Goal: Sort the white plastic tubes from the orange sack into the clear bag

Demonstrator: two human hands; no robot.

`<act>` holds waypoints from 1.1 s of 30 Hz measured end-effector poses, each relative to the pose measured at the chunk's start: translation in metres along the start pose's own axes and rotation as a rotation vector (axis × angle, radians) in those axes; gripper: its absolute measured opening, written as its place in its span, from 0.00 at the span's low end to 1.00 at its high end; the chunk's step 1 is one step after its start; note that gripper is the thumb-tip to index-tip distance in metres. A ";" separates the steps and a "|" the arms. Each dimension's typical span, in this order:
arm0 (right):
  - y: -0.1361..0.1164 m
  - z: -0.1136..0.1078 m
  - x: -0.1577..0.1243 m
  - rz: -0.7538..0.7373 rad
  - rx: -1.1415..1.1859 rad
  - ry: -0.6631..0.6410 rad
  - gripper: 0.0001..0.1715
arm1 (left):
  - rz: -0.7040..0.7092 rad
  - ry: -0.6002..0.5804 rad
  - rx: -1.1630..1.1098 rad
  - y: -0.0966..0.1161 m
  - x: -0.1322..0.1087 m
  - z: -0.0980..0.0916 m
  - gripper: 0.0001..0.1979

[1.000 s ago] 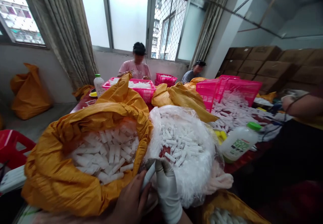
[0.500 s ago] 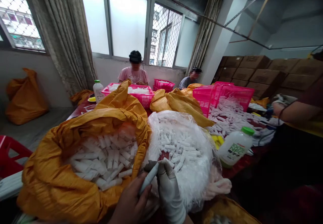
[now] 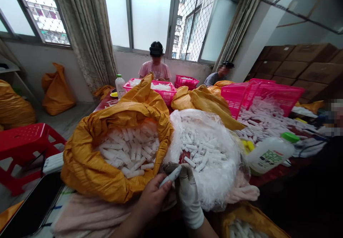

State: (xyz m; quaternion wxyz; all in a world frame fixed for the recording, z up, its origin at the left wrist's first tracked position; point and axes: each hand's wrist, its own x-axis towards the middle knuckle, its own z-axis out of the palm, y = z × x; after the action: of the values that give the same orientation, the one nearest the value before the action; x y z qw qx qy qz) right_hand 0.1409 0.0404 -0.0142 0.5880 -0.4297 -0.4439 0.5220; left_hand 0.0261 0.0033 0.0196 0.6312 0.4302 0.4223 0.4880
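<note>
My bare left hand (image 3: 152,197) is closed around a slim white tube (image 3: 170,178), which slants up to the right. At the tube's upper end, my right hand (image 3: 189,198), in a white glove, has its fingers bent in and pinched on the tip. Some of those fingers look dark and are partly hidden behind the tube. Left of my hands, an orange sack (image 3: 88,170) lies open, full of short white tubes (image 3: 135,150). Beyond my right hand, a clear plastic bag (image 3: 218,184) holds more small white pieces (image 3: 199,148).
A green-capped bottle (image 3: 270,155) leans at the right, before a heap of white tubes (image 3: 264,122) and pink baskets (image 3: 284,95). Two people sit across the table. A red stool (image 3: 24,141) stands left. Another orange sack (image 3: 252,213) sits at the near right.
The view has turned left and tilted down, so the scene sits further right, with the stool and a black tray now showing. Both hands still meet at the tube, which lies flatter.
</note>
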 end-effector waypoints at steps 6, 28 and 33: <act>0.005 -0.008 -0.014 0.047 0.014 -0.024 0.27 | -0.164 -0.121 -0.391 -0.014 -0.001 0.009 0.24; -0.010 -0.016 -0.007 -0.205 0.032 0.111 0.15 | 0.010 -0.087 0.023 -0.010 -0.006 -0.003 0.20; -0.020 -0.018 -0.012 -0.150 -0.060 0.179 0.12 | 0.127 -0.033 0.350 0.003 -0.014 -0.004 0.15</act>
State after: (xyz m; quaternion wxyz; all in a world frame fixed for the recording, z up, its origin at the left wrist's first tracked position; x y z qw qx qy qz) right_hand 0.1624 0.0256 -0.0005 0.6497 -0.4577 -0.4360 0.4224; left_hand 0.0193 -0.0092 0.0227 0.5216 0.5669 0.4624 0.4390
